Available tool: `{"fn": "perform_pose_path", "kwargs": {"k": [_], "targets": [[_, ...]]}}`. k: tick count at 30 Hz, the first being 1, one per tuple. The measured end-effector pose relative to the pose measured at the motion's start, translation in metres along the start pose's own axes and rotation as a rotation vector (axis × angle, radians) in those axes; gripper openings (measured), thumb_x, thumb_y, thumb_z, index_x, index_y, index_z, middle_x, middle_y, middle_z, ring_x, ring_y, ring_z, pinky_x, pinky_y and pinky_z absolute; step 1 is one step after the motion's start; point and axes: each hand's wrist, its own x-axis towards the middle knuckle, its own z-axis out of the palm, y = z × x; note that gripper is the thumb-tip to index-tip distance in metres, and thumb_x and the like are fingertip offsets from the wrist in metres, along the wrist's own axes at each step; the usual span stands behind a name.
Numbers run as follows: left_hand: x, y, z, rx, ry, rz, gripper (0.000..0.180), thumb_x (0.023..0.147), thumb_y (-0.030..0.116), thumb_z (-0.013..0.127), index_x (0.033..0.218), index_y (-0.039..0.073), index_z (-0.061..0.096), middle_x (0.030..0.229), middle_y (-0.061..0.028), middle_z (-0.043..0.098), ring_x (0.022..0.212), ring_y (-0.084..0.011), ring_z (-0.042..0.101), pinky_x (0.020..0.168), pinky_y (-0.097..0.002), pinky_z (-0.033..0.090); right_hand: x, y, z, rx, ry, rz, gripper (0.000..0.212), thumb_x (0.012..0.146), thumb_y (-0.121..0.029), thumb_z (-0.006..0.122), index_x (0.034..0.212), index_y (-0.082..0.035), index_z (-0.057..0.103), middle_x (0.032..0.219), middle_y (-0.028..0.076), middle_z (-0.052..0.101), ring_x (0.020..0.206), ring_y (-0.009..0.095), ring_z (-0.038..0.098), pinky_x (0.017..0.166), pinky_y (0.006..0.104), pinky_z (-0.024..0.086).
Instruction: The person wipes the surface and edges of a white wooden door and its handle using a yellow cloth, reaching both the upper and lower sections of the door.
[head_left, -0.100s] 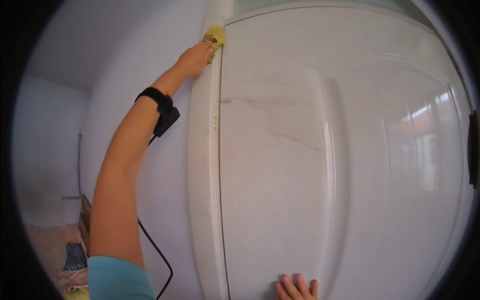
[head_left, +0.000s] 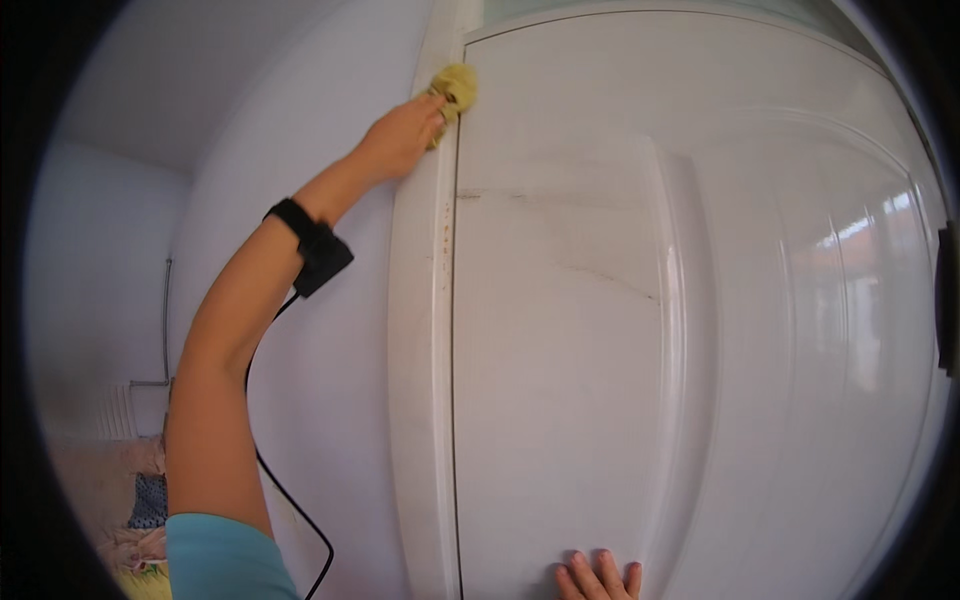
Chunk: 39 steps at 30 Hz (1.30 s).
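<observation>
White door (head_left: 600,330) stood upright, filling most of view; raised centre panel (head_left: 560,400) bore dark streaks. White door frame (head_left: 420,350) ran along its left edge, small brownish spots near seam. Yellow cloth (head_left: 455,88) pressed against frame's upper corner under left hand (head_left: 400,135). Right hand (head_left: 598,578) lay flat against door's lower part.

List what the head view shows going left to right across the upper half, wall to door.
White wall → black wrist strap → left hand → yellow cloth on the door frame → white door → raised door panel.
</observation>
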Motion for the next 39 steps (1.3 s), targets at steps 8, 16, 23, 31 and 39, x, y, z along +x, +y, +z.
{"fn": "perform_pose_path", "kwargs": {"k": [8, 16, 23, 31, 39], "targets": [[-0.028, -0.013, 0.006, -0.095, 0.108, 0.027, 0.046, 0.1, 0.029, 0.04, 0.139, 0.005, 0.04, 0.137, -0.0208, 0.046, 0.126, -0.0367, 0.044, 0.105, -0.0374, 0.036, -0.002, -0.003, -0.01, 0.005, -0.026, -0.006, 0.043, 0.086, -0.023, 0.058, 0.126, -0.011, 0.059, 0.139, 0.008, 0.049, 0.13, 0.032, 0.044, 0.102, 0.0588, 0.027], [0.083, -0.077, -0.007, 0.182, 0.081, -0.071, 0.046, 0.101, 0.033, 0.032, 0.126, -0.002, 0.048, 0.12, -0.0255, 0.057, 0.11, -0.0419, 0.054, 0.095, -0.0445, 0.041, -0.001, 0.009, -0.011, 0.069, -0.01, -0.023, 0.044, 0.084, -0.023, 0.06, 0.127, -0.013, 0.059, 0.139, 0.006, 0.05, 0.129, 0.029, 0.046, 0.1, 0.0563, 0.032], [0.075, -0.063, -0.007, 0.364, -0.091, -0.218, 0.04, 0.1, 0.03, 0.033, 0.114, -0.001, 0.053, 0.108, -0.0252, 0.062, 0.1, -0.0407, 0.058, 0.088, -0.0458, 0.045, -0.003, -0.017, 0.009, 0.034, 0.003, 0.016, 0.041, 0.089, -0.027, 0.055, 0.127, -0.011, 0.059, 0.139, 0.007, 0.05, 0.128, 0.03, 0.046, 0.101, 0.0556, 0.03], [0.06, -0.015, -0.016, 0.219, 0.063, -0.118, 0.032, 0.099, 0.027, 0.038, 0.114, 0.0, 0.046, 0.101, -0.025, 0.062, 0.095, -0.0415, 0.059, 0.083, -0.0462, 0.045, 0.001, -0.001, 0.005, -0.017, 0.093, 0.002, 0.039, 0.093, -0.026, 0.05, 0.128, -0.01, 0.058, 0.14, 0.008, 0.05, 0.13, 0.032, 0.044, 0.107, 0.0532, 0.023], [-0.075, 0.069, -0.018, 0.111, -0.046, -0.079, 0.035, 0.097, 0.019, 0.042, 0.129, 0.007, 0.044, 0.117, -0.0187, 0.059, 0.108, -0.0348, 0.056, 0.089, -0.0428, 0.046, 0.025, 0.011, 0.0, -0.099, 0.073, -0.03, 0.04, 0.086, -0.025, 0.052, 0.122, -0.008, 0.062, 0.136, 0.011, 0.052, 0.131, 0.035, 0.041, 0.111, 0.0546, 0.015]]}}
